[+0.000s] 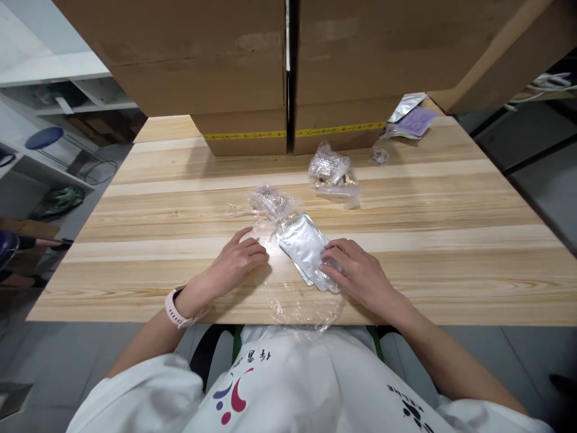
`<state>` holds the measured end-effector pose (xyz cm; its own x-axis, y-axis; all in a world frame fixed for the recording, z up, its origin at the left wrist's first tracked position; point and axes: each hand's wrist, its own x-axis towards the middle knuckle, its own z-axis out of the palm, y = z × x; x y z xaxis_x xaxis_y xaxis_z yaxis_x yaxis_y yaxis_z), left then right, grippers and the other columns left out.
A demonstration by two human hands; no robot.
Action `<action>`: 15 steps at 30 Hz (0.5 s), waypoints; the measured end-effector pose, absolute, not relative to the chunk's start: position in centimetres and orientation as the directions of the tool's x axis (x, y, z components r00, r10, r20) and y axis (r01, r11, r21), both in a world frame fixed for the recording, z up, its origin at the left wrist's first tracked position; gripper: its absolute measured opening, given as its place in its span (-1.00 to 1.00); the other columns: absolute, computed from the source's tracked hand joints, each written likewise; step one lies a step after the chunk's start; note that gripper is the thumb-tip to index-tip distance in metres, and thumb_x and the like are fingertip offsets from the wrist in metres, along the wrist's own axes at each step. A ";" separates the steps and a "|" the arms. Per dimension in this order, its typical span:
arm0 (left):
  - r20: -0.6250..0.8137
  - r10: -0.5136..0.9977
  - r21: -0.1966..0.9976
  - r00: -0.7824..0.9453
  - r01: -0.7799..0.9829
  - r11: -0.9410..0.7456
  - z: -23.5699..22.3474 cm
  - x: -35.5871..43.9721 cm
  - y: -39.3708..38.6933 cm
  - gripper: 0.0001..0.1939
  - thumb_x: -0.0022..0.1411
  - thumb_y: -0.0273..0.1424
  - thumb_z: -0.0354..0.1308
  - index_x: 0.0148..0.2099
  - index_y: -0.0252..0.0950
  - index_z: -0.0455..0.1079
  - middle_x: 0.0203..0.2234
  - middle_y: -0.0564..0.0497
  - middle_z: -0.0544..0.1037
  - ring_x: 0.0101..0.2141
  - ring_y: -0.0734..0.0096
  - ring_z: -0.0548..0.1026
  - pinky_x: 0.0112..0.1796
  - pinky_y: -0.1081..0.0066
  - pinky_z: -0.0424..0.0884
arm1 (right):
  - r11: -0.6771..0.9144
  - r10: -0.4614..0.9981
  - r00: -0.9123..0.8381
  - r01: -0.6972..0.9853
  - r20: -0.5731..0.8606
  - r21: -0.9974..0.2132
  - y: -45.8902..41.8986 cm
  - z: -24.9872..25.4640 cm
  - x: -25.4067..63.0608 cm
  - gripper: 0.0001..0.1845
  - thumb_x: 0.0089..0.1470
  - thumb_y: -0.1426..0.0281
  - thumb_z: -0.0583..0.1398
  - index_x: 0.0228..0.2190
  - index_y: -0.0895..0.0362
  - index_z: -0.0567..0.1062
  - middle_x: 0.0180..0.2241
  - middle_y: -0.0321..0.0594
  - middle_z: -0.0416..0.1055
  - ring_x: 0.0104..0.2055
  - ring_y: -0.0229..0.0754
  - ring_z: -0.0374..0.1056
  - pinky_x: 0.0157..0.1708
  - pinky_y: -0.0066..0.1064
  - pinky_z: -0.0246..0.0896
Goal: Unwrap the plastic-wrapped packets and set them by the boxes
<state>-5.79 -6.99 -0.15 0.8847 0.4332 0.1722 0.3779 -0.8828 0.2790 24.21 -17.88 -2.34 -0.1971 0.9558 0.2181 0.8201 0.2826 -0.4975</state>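
A small stack of silver foil pouches (304,246) lies tilted on the wooden table before me, with thin clear plastic film (306,307) spread around and under it. My right hand (356,273) is at the stack's right edge, its bent fingers and thumb closed on the pouches and the film over them. To the left, my left hand (238,261) rests low over the film, index finger stretched out and the other fingers loosely bent. It grips nothing that I can see. Just beyond the stack sits a crumpled clear plastic bag (273,203).
Farther back lies another clear bag (336,174) with gold-coloured items in it. A small plastic scrap (380,156) and a purple packet (417,122) are at the back right. Large cardboard boxes (243,126) with yellow tape line the table's far side.
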 end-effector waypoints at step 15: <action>0.211 0.572 0.243 0.793 0.524 -0.816 -0.8 -9.8 -5.7 -0.64 0.26 -0.60 0.05 -0.06 -0.14 0.57 0.04 -0.06 0.63 0.09 0.09 0.51 0.28 -0.17 0.16 | -0.140 0.859 0.497 0.456 0.121 -0.879 -21.1 -2.8 30.0 -0.70 0.26 0.05 0.22 -0.23 0.03 0.46 -0.24 -0.11 0.57 -0.24 -0.05 0.52 -0.25 -0.19 0.44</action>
